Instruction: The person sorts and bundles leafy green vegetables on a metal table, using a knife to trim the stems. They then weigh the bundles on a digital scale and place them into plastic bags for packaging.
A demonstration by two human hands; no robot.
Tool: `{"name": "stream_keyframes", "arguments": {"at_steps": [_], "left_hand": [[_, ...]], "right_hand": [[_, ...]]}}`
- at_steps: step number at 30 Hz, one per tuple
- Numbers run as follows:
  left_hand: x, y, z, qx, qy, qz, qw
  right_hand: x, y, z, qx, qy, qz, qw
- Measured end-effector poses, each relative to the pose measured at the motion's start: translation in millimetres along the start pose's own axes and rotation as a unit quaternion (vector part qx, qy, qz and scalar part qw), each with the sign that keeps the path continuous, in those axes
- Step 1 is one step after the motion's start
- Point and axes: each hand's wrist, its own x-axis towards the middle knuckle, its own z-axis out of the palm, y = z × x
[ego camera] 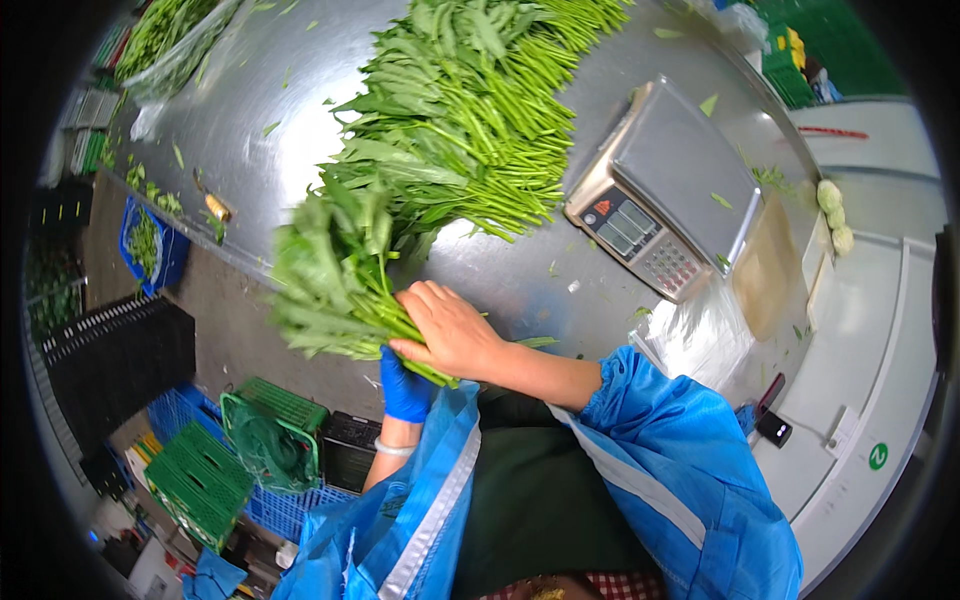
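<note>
A bunch of leafy greens (330, 277) is held by both hands near the front edge of the metal table (517, 285). My right hand (450, 330), bare, wraps the stems from above. Below it, my left hand (405, 386) in a blue glove grips the lower side of the same stems; its fingers are partly hidden. Beyond the hands lies a long pile of the same greens (465, 120), leaves to the left and cut stems to the right. To the right of the pile stands a digital scale (682, 172) with a bare metal plate.
Clear plastic bags (701, 330) lie below the scale. A yellow-handled tool (217, 207) rests near the table's left edge, and a bag of greens (176, 52) at the upper left. A blue basket (154, 247), black crates (124, 360) and green crates (199, 480) stand on the floor.
</note>
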Motion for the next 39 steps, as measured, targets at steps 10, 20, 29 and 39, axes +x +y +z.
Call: {"name": "stream_keyframes", "arguments": {"at_steps": [10, 20, 29, 39], "left_hand": [[41.0, -30.7, 273.3, 0.355, -0.267, 0.044, 0.895], [138.5, -205.2, 377.3, 0.624, -0.31, -0.047, 0.715], [113.8, -106.4, 252.5, 0.494, -0.124, 0.04, 0.86], [70.9, -112.3, 237.6, 0.51, -0.122, 0.043, 0.85]], "right_hand": [[-83.4, 57.3, -179.2, 0.006, 0.365, 0.049, 0.93], [-196.3, 228.6, -295.6, -0.173, 0.288, 0.436, 0.835], [-363.4, 267.0, -308.3, -0.396, 0.336, 0.461, 0.719], [-451.7, 402.1, -333.8, -0.669, 0.071, 0.375, 0.637]]}}
